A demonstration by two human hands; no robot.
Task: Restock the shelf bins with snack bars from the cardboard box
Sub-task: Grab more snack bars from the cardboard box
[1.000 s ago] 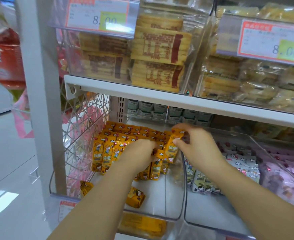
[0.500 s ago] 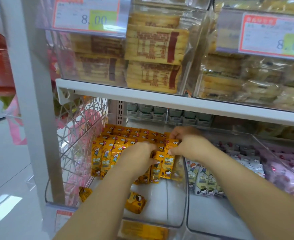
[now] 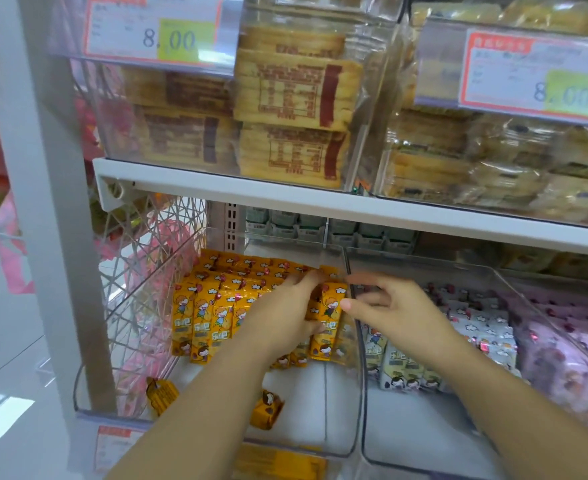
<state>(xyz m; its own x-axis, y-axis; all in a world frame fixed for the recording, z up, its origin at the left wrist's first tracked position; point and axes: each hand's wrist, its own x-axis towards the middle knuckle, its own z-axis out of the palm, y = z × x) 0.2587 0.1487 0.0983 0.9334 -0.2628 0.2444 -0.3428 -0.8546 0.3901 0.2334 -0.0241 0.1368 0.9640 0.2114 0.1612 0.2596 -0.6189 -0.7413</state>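
Yellow snack bars (image 3: 209,317) stand in rows at the back of a clear shelf bin (image 3: 357,393). My left hand (image 3: 278,317) lies over the right part of the front row, fingers stretched across the bars and thumb at their lower side. My right hand (image 3: 393,310) hovers above the divider between two bins, fingers spread and loose. Its thumb tip is at the edge of the rightmost yellow bar (image 3: 330,327). Two loose yellow bars (image 3: 267,408) lie on the bin's bare front floor. The cardboard box is out of view.
The neighbouring clear bin holds white snack bars (image 3: 403,368); pink packets (image 3: 569,358) fill the one beyond it. A white shelf board (image 3: 285,202) runs close above, carrying bins of biscuit packs (image 3: 292,116) and price tags. A white upright (image 3: 53,202) and a wire basket (image 3: 147,271) stand left.
My right hand let go of the yellow bar it was setting into the row and opened, drifting right. My left hand's fingers stretched out over the bars. The camera moved closer.
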